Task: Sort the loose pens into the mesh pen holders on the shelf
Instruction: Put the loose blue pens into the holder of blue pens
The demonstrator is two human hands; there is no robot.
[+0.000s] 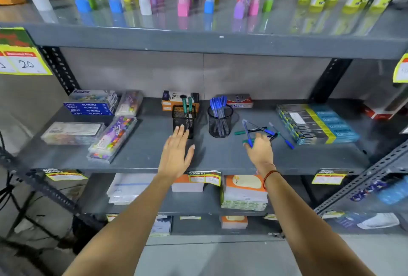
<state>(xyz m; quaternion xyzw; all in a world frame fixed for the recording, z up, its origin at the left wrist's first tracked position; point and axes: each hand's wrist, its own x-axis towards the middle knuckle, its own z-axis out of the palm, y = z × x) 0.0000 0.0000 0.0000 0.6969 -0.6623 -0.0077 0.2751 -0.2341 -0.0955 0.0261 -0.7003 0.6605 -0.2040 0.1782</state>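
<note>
Two black mesh holders stand on the grey middle shelf (141,150). The square holder (183,121) has a few green pens in it. The round holder (220,121) is packed with blue-capped pens. Right of the round one lies a small pile of loose pens (260,130), blue, green and black, with one more blue pen (283,136) beside it. My right hand (259,150) is over the pile's near edge, fingers closed on a blue pen (247,133) that sticks up and back. My left hand (176,154) is open and flat, fingertips touching the square holder's base.
Marker and pastel boxes (92,121) fill the shelf's left side, a stack of pen boxes (315,123) the right. Small cartons (180,99) stand behind the holders. An upper shelf (198,37) overhangs. Paper pads (242,192) sit on the shelf below.
</note>
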